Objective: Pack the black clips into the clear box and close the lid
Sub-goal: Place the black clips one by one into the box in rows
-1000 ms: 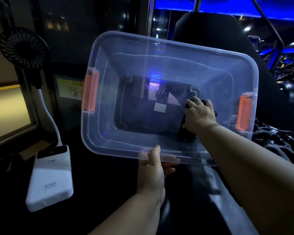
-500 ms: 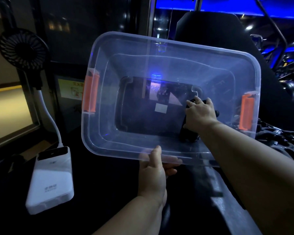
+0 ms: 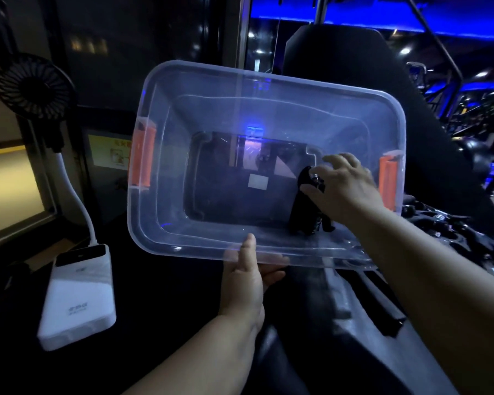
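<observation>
Dark counter down below, dimly lit. White power bank lying flat at the left, and a heap of black clips over on the right.

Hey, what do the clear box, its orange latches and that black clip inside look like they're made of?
Clear box: thin glossy see-through plastic; the background shows through its walls and blue light glints off them.
Orange latches: opaque plastic, duller finish.
Black clip: probably matte black plastic, with a shiny part on top, likely metal; dim light leaves that open.
</observation>
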Demonstrator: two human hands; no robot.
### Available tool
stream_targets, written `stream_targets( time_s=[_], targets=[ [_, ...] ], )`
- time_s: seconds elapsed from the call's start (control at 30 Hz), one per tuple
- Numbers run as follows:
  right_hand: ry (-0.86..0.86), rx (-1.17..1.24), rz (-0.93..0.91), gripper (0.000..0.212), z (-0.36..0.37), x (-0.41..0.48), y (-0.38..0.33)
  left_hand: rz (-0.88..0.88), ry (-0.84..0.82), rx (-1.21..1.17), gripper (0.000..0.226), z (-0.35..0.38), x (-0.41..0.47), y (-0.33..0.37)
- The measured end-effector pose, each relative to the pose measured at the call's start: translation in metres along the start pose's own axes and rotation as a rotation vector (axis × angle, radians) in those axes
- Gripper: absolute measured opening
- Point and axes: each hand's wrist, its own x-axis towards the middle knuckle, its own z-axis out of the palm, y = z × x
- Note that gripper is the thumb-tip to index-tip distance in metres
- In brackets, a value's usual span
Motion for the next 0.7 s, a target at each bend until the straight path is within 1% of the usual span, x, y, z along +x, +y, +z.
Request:
stream_targets(
  time_s=[0.07,0.13,0.17,0.23,0.3,0.4,0.43,0.57,0.63,0.7],
  targets=[
    [0.252,0.228,-0.058,0.03,-0.016,-0.022,0.005,0.002,0.005,-0.008,0.021,0.0,0.001,-0.001],
    [0.483,0.36,-0.089,0.019,-0.028,-0.049,0.016,0.006,0.003,-0.004,0.023,0.001,0.001,-0.002],
    [0.55,0.402,-0.059,0.018,-0.031,-0.064,0.022,0.011,0.002,0.0,0.022,0.002,0.001,-0.002],
    [0.58,0.494,0.068,0.024,-0.032,-0.092,0.036,0.024,0.001,0.01,0.02,0.002,0.001,-0.003],
    [0.503,0.555,0.192,0.031,-0.024,-0.115,0.052,0.031,0.004,0.017,0.019,0.002,0.001,-0.004],
    [0.26,0.599,0.327,0.037,-0.009,-0.138,0.073,0.046,0.008,0.02,0.018,0.003,0.001,-0.005],
    [0.188,0.602,0.356,0.036,-0.005,-0.144,0.078,0.051,0.009,0.025,0.018,0.003,0.001,-0.005],
    [-0.096,0.575,0.504,0.02,0.003,-0.164,0.079,0.065,0.009,0.045,0.017,0.002,-0.001,-0.006],
    [-0.211,0.527,0.551,0.026,0.005,-0.165,0.073,0.068,0.015,0.062,0.018,0.002,-0.001,-0.006],
    [-0.287,0.465,0.556,0.035,0.006,-0.165,0.067,0.07,0.018,0.08,0.018,0.001,-0.001,-0.006]
  ],
)
